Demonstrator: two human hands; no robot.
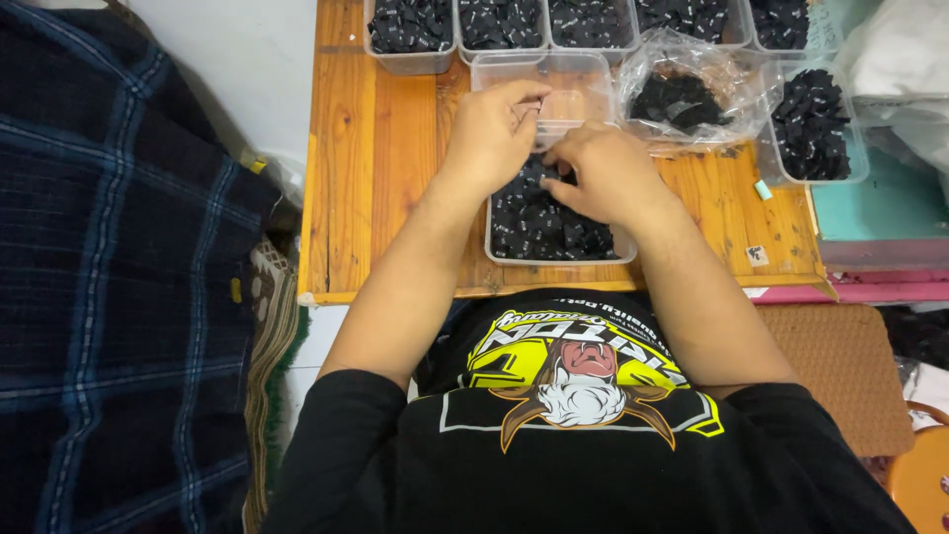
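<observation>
Both of your bare hands meet over the low wooden table (376,178), close together at the far edge of a clear rectangular plastic tub (514,252) that is filled with small black fabric labels (539,222). Your left hand (491,133) is curled, its fingertips pinched together on something small and thin right above the boundary between that tub and an empty clear plastic container (568,84) standing just behind it; what exactly sits in the pinch is too small to tell. Your right hand (605,173) lies with its fingers bent down onto the pile of labels at the back of the tub, touching them, though you cannot tell whether it grips any. The two hands nearly touch at the fingertips. The tub itself stands near the front edge of the table, just ahead of your black printed shirt (583,425). Along the back edge runs a row of clear tubs (410,40) packed with more black labels, and to the right a crumpled clear plastic bag (692,94) and another clear tub (813,124) hold the same dark pieces. Beside the table on the left hangs dark blue checked cloth (109,277).
</observation>
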